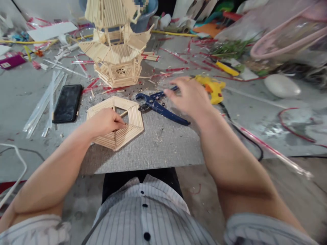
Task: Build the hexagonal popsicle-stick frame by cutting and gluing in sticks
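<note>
A flat hexagonal stick frame (pixel 135 117), built of pale wooden sticks with an opening in its middle, lies near the table's front edge. My left hand (pixel 106 121) is closed at that opening, its fingertips pinched on the frame's inner edge. A thin stick crosses the opening beside my fingers. To the right, my right hand (pixel 190 97) is open, thumb and fingers apart, over the handle end of blue-handled pliers (pixel 166 110). Just beyond it lies a yellow glue gun (pixel 213 89), partly hidden by the hand. Whether my right hand touches either tool, I cannot tell.
A tiered stick pagoda (pixel 117 54) stands behind the frame. At left lie a black phone (pixel 67 103) and clear glue sticks (pixel 42 102). A dark cord (pixel 233 124) trails from the glue gun. Red strips, a yellow cutter (pixel 227 68) and a white oval object (pixel 282 85) lie farther off.
</note>
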A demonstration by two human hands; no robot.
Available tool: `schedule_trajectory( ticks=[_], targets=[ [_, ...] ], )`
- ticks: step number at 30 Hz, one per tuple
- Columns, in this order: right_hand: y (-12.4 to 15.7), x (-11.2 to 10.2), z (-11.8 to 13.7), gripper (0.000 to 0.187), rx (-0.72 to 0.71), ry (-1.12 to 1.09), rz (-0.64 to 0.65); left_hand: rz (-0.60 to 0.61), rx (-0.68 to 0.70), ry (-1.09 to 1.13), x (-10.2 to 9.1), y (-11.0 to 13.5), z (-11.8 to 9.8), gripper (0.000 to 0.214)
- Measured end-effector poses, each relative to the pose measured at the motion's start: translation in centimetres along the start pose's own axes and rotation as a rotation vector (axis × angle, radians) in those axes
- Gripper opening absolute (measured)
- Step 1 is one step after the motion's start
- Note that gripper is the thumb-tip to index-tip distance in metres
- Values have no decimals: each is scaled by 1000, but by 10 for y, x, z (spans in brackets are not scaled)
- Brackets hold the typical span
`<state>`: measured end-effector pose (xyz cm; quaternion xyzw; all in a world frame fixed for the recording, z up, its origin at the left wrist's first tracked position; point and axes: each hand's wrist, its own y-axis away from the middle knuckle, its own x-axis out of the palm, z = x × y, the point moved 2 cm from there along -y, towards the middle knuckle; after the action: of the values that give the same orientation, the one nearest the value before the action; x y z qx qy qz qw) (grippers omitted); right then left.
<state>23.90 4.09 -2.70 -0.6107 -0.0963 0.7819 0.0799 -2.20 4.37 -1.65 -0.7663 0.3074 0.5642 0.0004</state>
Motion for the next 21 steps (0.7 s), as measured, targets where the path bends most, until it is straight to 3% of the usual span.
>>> schedule_trajectory(
  ticks=[4,9,11,14,16,20,21],
  targets=[
    [-4,-28,-44,45,479,11,-132,37,44,5,0,0,2,26],
    [-5,-19,-94,56,831,-19,-61,50,51,33,0,0,2,21],
    [-6,-10,-104,63,889,-34,11,34,31,102,-1,1,3,17],
    [-7,-1,-113,65,947,-87,-16,5,43,294,-1,1,6,12],
    [-8,3,-118,53,948,-120,-53,-41,22,429,-1,0,8,9],
    [-10,5,-125,10,873,-221,-181,-150,-39,707,2,-2,10,7],
    [-12,4,-125,14,823,-257,-220,-180,-38,776,2,-2,10,6]
  ],
)
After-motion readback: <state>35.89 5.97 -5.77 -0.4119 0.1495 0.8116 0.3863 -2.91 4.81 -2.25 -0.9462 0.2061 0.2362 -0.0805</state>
